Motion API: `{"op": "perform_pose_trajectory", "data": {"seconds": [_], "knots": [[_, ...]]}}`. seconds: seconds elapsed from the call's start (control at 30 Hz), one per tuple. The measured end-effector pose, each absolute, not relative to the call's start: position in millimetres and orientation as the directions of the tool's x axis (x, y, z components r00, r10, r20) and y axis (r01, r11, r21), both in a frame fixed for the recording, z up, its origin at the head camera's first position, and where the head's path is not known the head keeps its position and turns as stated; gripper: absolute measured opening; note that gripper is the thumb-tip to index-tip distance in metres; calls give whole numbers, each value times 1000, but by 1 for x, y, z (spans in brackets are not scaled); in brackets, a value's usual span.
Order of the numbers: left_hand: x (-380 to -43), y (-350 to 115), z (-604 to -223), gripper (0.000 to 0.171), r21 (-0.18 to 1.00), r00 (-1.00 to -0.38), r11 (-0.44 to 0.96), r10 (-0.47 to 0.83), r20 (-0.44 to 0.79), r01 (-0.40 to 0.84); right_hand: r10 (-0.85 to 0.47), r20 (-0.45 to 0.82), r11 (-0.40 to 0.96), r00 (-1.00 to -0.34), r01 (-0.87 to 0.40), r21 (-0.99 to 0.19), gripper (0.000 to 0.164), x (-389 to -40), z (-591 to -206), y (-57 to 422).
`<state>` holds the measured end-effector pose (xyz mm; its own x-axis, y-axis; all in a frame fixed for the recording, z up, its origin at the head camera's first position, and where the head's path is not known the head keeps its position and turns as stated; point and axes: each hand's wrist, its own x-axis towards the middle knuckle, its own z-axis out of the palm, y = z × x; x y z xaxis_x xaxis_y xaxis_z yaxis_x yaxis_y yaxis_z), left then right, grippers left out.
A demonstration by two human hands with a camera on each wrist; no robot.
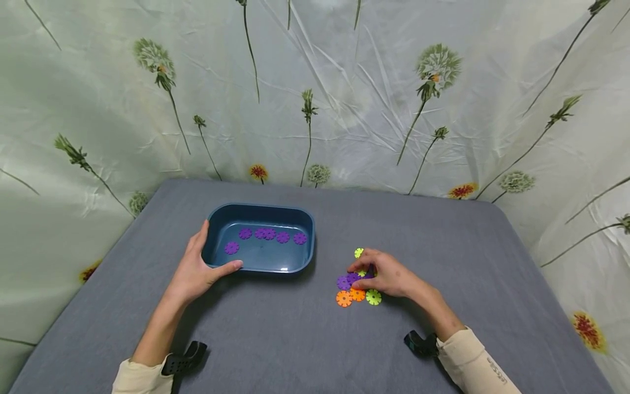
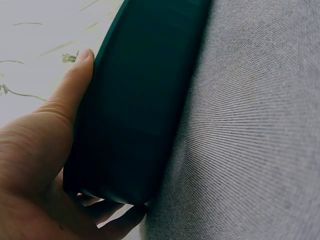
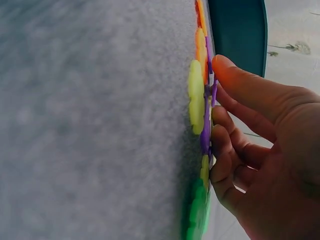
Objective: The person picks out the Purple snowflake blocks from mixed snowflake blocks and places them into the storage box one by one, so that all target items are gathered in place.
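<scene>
2 hands [image 1: 197, 271] [image 1: 386, 273], left steadying blue tray [image 1: 307, 254], right pinching purple disc [image 1: 352, 278] (tabletop pile)

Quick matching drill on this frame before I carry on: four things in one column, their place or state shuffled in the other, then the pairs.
Things
1. left hand
2. right hand
3. blue tub
4. orange discs

Places or states
A. holds six purple discs
B. lie on the grey cloth, at the near edge of the pile
C. holds the tub's near left corner
D. fingers on a purple disc in the loose pile

Pairs: 1-C, 2-D, 3-A, 4-B
</scene>
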<state>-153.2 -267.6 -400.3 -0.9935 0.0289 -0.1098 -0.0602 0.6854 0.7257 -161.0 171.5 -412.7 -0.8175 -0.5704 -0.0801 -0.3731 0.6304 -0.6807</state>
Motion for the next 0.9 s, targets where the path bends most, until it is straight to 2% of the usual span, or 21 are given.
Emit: {"op": "perform_pose_trajectory", "data": {"seconds": [0.37, 0.9], "knots": [[-153, -268, -401, 132, 727, -994, 684, 23, -110, -65, -555, -30, 624, -831, -391, -677, 25, -165, -411, 166], [-154, -269, -401, 133, 736, -994, 674, 28, -109, -61, -405, -4, 570, -914, -249, -783, 26, -174, -410, 158]]}}
